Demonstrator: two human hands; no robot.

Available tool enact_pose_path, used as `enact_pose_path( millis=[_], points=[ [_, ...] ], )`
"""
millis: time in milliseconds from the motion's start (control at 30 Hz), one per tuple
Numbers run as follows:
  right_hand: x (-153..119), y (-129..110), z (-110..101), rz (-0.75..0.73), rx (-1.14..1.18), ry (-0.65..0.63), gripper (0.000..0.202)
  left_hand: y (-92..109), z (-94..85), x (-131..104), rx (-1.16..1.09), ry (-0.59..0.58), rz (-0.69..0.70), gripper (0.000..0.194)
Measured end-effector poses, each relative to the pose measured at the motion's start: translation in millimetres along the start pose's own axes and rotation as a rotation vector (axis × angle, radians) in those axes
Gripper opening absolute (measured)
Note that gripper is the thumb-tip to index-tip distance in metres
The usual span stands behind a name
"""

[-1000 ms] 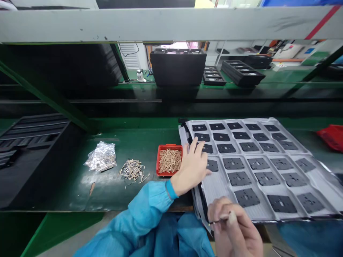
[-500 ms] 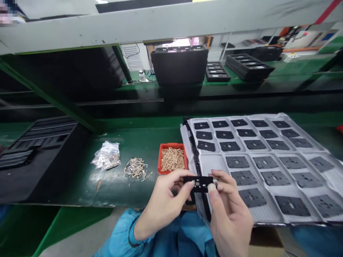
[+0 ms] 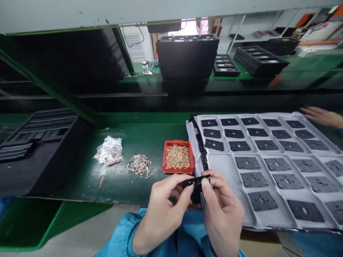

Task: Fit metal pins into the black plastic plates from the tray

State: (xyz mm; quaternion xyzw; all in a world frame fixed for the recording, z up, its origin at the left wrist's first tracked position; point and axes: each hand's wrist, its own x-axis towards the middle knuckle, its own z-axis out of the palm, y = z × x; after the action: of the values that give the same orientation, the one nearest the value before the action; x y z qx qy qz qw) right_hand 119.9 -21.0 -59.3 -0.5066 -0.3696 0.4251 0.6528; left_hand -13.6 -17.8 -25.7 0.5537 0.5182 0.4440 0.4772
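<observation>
A black flat plate with small cutouts is held between my two hands, in front of my body. My left hand pinches its left end between thumb and fingers. On its right end my right hand presses with the thumb, fingers curled behind. Just beyond the hands stands a red bin filled with small tan strip-like pieces. To the right, a white compartment tray carries rows of similar black plates. My fingers cover much of the held plate.
Loose small strips and clear plastic bags lie on the green bench. A black tray stack stands left, above a green bin. Another person's hand is at the tray's far right corner. A shelf beam crosses overhead.
The held plate has tilted, showing a narrower face, and my hands have drawn slightly closer together. Another person's hand has appeared at the far right. The camera view has shifted a little.
</observation>
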Motion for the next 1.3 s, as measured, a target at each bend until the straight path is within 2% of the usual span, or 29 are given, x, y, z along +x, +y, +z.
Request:
enact_pose_path(
  millis=[367, 633, 833, 967, 1033, 1100, 1167, 1233, 1300],
  points=[
    [-4, -7, 8, -0.162, -0.127, 0.051, 0.009, 7, -4.7, -2, -0.003, 0.0, 0.066, 0.025],
    [-12, -12, 14, -0.308, -0.239, 0.072, 0.01, 8, -3.6, 0, -0.03, 0.064, 0.091, 0.018],
    [-15, -7, 10, -0.418, -0.391, 0.059, 0.012, 10, -3.8, 1, -0.156, 0.088, -0.018, 0.014],
    [-10, 2, 1, -0.388, -0.317, 0.135, 0.038, 11, -4.3, 0, -0.274, 0.195, -0.168, 0.02],
    [-7, 2, -4, -0.344, -0.253, 0.07, 0.026, 9, -6.0, 0, -0.329, 0.176, -0.205, 0.026],
    [-5, 0, -8, -0.313, -0.187, -0.04, 0.009, 6, -6.5, 0, -0.36, 0.098, -0.217, 0.032],
    [-5, -4, -9, -0.288, -0.106, -0.091, 0.012, 5, -3.2, -1, -0.375, 0.06, -0.201, 0.035],
    [-6, -7, -8, -0.272, -0.061, -0.122, 0.015, 6, 4.9, -4, -0.372, 0.105, -0.17, 0.035],
    [-7, -10, -6, -0.263, -0.033, -0.161, 0.016, 10, 15.4, -9, -0.325, 0.219, -0.139, 0.034]
  ],
)
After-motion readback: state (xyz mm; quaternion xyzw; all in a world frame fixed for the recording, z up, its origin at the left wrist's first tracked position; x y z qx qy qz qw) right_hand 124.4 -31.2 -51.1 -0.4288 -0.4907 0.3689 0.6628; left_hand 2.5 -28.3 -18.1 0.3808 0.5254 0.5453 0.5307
